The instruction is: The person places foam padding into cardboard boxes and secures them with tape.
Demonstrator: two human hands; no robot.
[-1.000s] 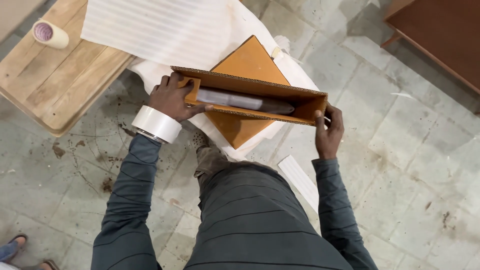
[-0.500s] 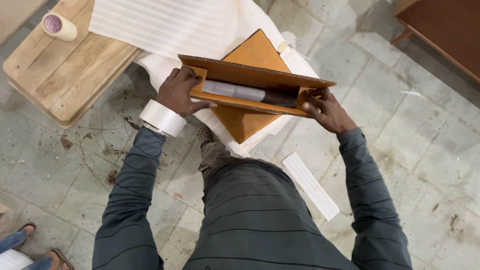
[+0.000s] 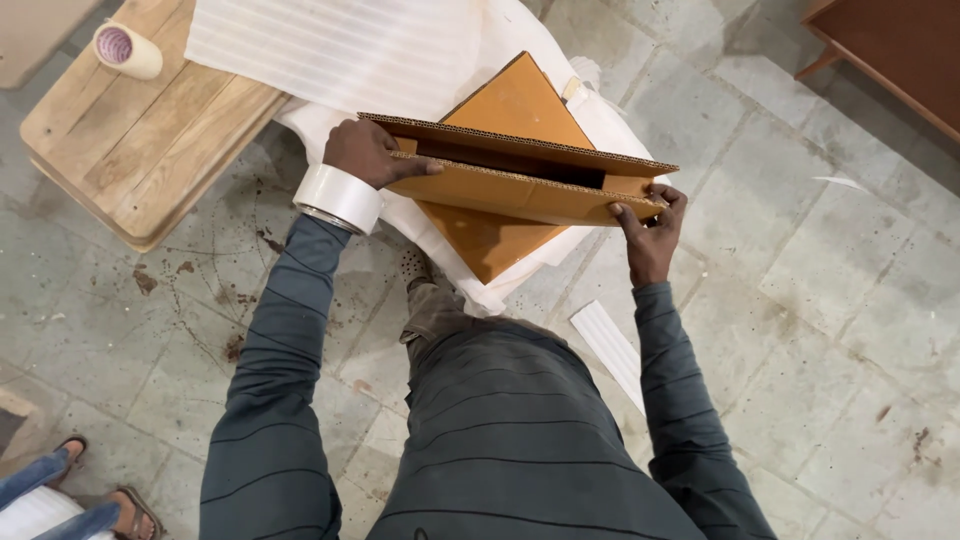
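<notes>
Right hand (image 3: 650, 235) shifted to cardboard box (image 3: 520, 180) end; left hand (image 3: 365, 152) gripping.

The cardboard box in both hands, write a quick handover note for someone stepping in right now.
Left hand: grips the left end of the long cardboard box, a roll of clear tape worn on its wrist.
Right hand: pinches the box's right end.
Box: held above an orange board lying on white foam sheets; flaps nearly closed, dark slot visible, contents not visible.
Second tape roll sits on the wooden bench.
Done: box folded up. Left: no tape visible on the flaps yet.
</notes>
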